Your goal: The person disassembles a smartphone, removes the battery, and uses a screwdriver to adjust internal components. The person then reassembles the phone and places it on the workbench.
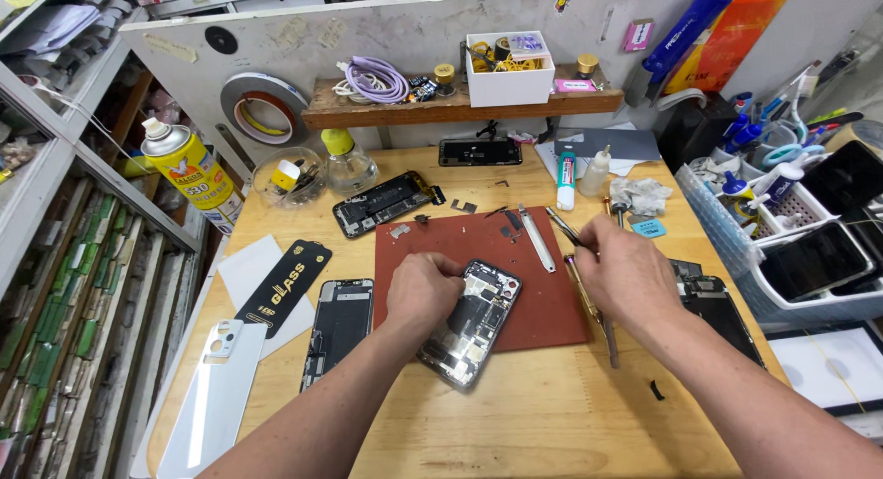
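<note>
— So, where does the opened phone (471, 321) lie?

— Centre of the frame, on the red mat (543, 313) atop the wooden worktop (515, 424), its long axis slanting from lower left to upper right.

— Which hand is nearer?

— The left hand (421, 290); its grip is curled closed on the phone's upper left edge. The right hand (625, 275), right of centre, pinches a thin screwdriver (589, 300), fingers closed around it, apart from the phone.
</note>
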